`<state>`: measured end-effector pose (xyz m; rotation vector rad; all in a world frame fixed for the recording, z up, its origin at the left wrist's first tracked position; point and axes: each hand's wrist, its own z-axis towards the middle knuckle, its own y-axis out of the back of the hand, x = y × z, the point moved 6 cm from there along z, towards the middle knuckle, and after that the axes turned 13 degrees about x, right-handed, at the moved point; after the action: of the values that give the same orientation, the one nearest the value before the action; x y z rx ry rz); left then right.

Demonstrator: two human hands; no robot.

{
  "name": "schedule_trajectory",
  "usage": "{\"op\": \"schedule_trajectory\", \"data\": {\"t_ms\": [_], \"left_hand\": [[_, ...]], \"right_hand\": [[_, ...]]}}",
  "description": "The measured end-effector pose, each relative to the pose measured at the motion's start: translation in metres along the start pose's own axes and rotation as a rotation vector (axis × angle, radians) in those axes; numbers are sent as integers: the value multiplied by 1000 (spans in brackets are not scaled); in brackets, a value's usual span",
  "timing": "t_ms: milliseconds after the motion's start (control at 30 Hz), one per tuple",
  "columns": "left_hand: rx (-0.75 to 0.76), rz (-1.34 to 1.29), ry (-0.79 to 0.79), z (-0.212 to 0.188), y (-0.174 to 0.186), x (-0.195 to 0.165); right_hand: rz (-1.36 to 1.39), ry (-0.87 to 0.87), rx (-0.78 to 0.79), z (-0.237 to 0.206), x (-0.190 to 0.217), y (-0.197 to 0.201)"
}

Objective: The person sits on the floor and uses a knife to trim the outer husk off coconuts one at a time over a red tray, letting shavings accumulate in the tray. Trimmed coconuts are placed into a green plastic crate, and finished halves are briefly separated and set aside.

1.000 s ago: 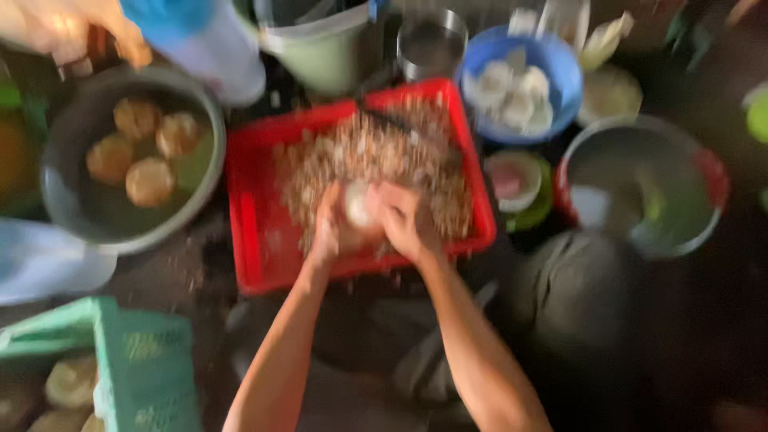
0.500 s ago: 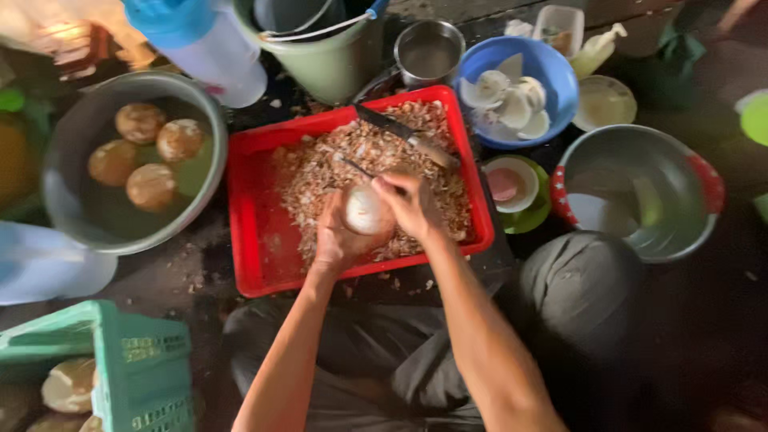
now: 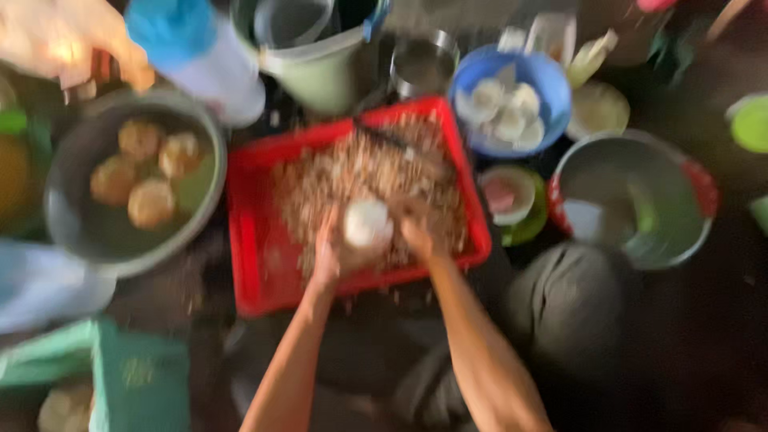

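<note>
Both of my hands hold a round white peeled piece [image 3: 366,223] over a red plastic tray [image 3: 248,240]. My left hand [image 3: 326,254] cups it from the left. My right hand [image 3: 416,232] grips it from the right. The tray is heaped with brown shavings [image 3: 368,176], and a dark knife [image 3: 384,136] lies on them at the far side. The frame is blurred, so finger detail is unclear.
A grey metal basin [image 3: 60,216] at left holds several brown round pieces in liquid. A blue bowl [image 3: 552,88] of white pieces stands behind the tray. Right of it sit a steel bowl [image 3: 688,232] and a small green dish [image 3: 532,220]. A green crate [image 3: 136,376] is near left.
The camera view has shifted and blurred. My hands with the white piece have stayed over the tray's near half, turning it slightly.
</note>
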<state>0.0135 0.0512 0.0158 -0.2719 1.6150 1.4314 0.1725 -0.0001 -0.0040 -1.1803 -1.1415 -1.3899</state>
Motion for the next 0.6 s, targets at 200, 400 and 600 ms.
{"op": "schedule_trajectory", "data": {"t_ms": [200,400,600], "left_hand": [[-151,80,-312,-9,-9,5],[-6,-51,-26,-5,-1,0],[-44,587,-11,3,21,-62]], "right_hand": [[1574,-270,-50,3,-71,-18],[76,170,-148,5,-43,16],[576,-363,-175,1,-81,9]]}}
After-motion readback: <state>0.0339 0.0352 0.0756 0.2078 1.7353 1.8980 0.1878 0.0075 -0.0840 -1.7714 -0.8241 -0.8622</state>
